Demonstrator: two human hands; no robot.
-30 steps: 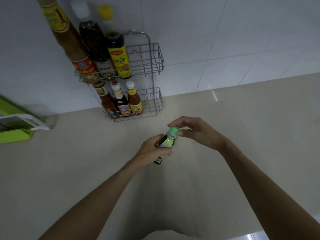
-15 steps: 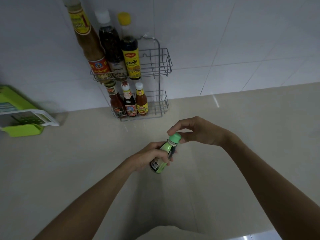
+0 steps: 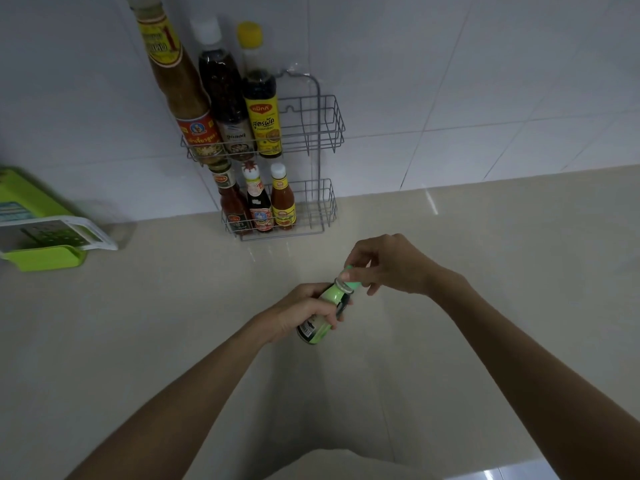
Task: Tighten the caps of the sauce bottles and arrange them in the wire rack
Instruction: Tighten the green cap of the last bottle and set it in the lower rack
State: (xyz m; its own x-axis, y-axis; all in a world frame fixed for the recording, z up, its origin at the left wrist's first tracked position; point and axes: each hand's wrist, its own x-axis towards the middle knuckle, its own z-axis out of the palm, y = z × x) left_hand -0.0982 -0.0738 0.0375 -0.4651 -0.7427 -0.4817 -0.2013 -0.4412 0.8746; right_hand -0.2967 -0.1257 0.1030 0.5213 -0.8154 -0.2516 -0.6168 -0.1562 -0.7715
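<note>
I see the left hand [image 3: 304, 311] wrapped around the body of a small green bottle [image 3: 320, 315], fingers curled tight on it, held tilted over the beige counter [image 3: 156, 341] with its neck pointing up and away toward the right hand [image 3: 391, 265]. Right hand fingers are pinched narrow on the green cap [image 3: 350, 276]. Cap sits right at the bottle mouth; a dark rim of the neck shows just under it, so I cannot tell if it is fully seated or lifted. Bottle is in the air, clear of the counter, near the front of the wire rack [image 3: 325, 133] but apart from it.

Rack stands against the white tiled wall [image 3: 485, 64], two tiers. Top tier: tall bottle with red-yellow label [image 3: 180, 84] on the left, dark bottle with white cap [image 3: 221, 91] in the middle, dark bottle with yellow cap [image 3: 260, 102] to its right, all three touching or nearly. Right part of the top tier holds nothing. Bottom tier: red sauce bottle [image 3: 230, 202] left, dark bottle with white-red cap [image 3: 258, 202] middle, orange sauce bottle with white cap [image 3: 282, 199] right, packed side by side. Right part of that tier also free.

Far left on the counter, a green and white box [image 3: 45, 233], partly cut by the frame edge; blurred, so I cannot tell what it is.
</note>
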